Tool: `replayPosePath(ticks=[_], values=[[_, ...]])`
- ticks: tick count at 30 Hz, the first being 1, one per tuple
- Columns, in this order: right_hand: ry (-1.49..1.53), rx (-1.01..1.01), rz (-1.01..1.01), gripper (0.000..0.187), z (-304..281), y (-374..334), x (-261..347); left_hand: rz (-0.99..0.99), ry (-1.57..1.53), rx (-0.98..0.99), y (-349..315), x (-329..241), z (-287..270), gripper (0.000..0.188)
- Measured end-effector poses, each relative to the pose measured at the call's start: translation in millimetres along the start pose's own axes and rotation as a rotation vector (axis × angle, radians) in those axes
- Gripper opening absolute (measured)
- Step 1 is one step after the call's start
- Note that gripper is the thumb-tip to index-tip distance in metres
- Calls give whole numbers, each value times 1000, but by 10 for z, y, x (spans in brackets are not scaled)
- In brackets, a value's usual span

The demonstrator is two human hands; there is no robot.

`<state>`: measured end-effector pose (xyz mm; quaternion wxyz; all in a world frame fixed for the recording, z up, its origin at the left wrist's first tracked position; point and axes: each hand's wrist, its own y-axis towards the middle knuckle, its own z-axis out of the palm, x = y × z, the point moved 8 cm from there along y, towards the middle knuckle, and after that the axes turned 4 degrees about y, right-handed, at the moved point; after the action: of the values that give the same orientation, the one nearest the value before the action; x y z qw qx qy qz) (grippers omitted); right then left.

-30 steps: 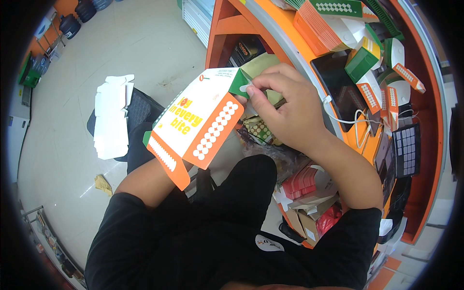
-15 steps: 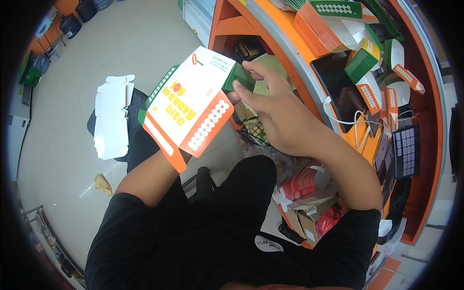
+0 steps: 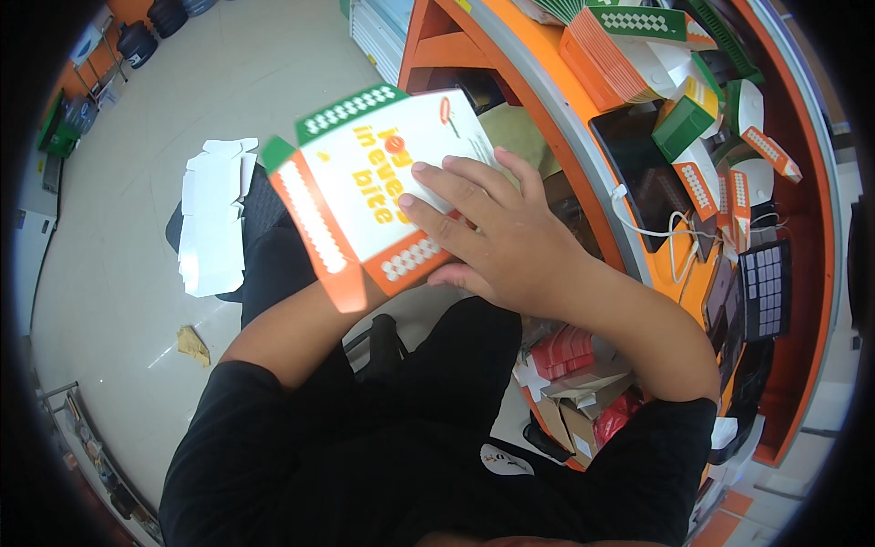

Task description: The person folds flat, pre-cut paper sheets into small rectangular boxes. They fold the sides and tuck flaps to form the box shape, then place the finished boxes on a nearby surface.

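In front of me is a partly folded paper food carton (image 3: 351, 196), white with yellow and orange lettering. Green and orange flaps with white dots stick out along its edges. My left forearm (image 3: 292, 333) runs in beneath it, and my left hand holds it from below, its fingers hidden by the card. Across the carton's right part lies my right hand (image 3: 483, 219), fingers apart and flat on the printed face. Its thumb is by the near orange flap. A white unfolded carton blank (image 3: 211, 219) rests on a dark seat to the left.
On the orange counter (image 3: 538, 68) at right are a stack of carton blanks (image 3: 597, 64), folded cartons (image 3: 685, 118), a dark tablet (image 3: 638, 159), white cables and a keypad (image 3: 766, 290). Below are red packaging and cardboard (image 3: 574, 424). A brown scrap (image 3: 192, 345) lies on the floor.
The carton has turned, its green dotted flap swinging up to the top. My right hand has moved from the green end flap down and left onto the printed face, fingers spread.
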<state>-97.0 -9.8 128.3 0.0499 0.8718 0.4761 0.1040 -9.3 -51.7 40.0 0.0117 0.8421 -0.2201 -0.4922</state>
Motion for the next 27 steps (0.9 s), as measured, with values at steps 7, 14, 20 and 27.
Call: replayPosePath(ticks=[7,14,20,27], values=[[-91,-30,22,58,79,-58,-172,-38,95,243,-35,89,227,55],[-16,-268,166,53,-297,-50,-446,136,-1736,69,150,-12,-107,61],[124,-283,180,44,-265,-39,-419,-172,-1724,42,264,366,-62,52],[479,-239,274,36,-218,10,-424,-305,-1638,69,166,373,206,40]])
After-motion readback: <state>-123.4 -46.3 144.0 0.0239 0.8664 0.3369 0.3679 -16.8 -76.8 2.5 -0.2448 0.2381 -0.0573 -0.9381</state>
